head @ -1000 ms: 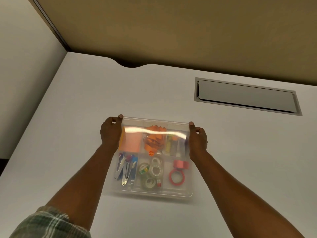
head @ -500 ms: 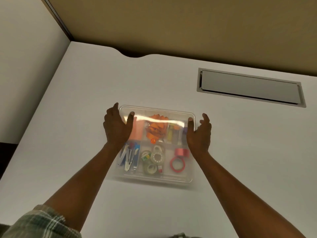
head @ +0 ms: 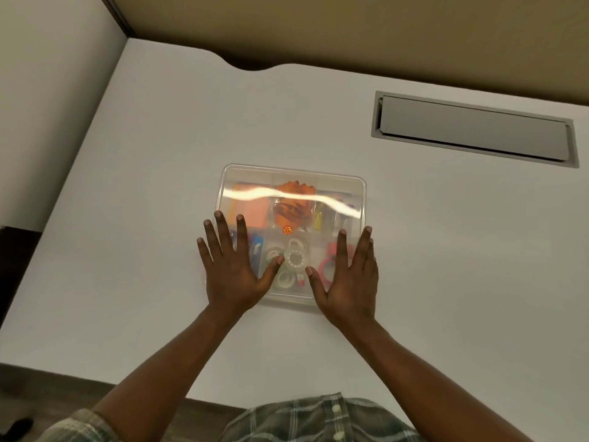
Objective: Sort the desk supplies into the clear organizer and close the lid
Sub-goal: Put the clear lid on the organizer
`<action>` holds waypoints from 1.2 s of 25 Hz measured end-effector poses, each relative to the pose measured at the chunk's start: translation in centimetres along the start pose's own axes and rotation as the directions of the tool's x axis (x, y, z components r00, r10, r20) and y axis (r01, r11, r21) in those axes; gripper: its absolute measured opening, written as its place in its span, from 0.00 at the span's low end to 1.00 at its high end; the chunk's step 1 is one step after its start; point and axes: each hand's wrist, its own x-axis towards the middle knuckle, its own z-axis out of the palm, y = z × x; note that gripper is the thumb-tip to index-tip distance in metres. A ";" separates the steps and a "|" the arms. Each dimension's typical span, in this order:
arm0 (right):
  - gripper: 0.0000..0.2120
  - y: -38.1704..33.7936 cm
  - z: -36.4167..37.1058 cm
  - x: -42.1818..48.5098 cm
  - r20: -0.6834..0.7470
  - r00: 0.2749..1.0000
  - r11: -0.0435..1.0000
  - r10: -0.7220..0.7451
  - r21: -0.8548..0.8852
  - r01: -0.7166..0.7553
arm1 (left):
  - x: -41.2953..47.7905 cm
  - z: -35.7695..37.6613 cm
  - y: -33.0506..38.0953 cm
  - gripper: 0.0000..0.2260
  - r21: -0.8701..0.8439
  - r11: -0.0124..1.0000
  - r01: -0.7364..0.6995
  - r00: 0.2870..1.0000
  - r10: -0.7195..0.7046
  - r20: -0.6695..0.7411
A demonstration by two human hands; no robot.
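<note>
The clear organizer sits in the middle of the white desk with its clear lid lying flat on top. Through the lid I see orange clips, an orange sticky pad, white tape rolls and a red tape ring in separate compartments. My left hand lies flat, fingers spread, on the lid's near left part. My right hand lies flat, fingers spread, on the near right part. Neither hand holds anything.
A grey recessed cable hatch is set in the white desk at the back right. A curved cutout notches the desk's far edge below a tan wall. The desk's near edge is close to my plaid shirt.
My hands let go of the lid's far corners and slid back toward me. They now lie flat on the near half of the lid, which rests on the organizer.
</note>
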 end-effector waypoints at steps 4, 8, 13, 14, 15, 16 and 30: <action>0.45 0.1 0.1 0.0 0.013 1.000 1.000 0.012 -0.007 -0.012 | 0.1 0.2 0.0 0.47 -0.008 1.000 -0.009 1.000 0.009 -0.005; 0.45 -0.3 -0.4 0.1 0.042 0.999 0.999 0.018 -0.046 -0.016 | 0.1 0.0 0.0 0.48 -0.009 1.000 -0.002 1.000 0.003 0.006; 0.48 0.1 -0.6 0.6 0.053 0.999 1.000 -0.004 0.003 0.003 | 0.3 0.3 -0.1 0.48 0.004 1.000 0.006 1.000 -0.006 0.016; 0.48 0.0 -0.5 0.6 0.055 0.998 1.000 0.000 0.013 -0.001 | 0.5 0.3 -0.2 0.48 0.003 1.000 0.001 1.000 -0.002 0.021; 0.48 -0.1 -0.5 0.5 0.057 0.998 1.000 0.002 0.019 -0.004 | 0.6 0.3 -0.3 0.49 -0.001 1.000 -0.001 1.000 0.001 0.028; 0.48 -0.1 -0.6 0.4 0.058 0.998 1.000 0.003 0.022 -0.004 | 0.7 0.3 -0.4 0.49 -0.006 1.000 -0.002 0.999 0.002 0.033; 0.45 1.3 -1.0 4.9 0.009 0.999 0.998 -0.034 0.057 0.034 | 12.2 0.0 -0.4 0.48 0.005 0.986 -0.166 0.986 0.166 -0.015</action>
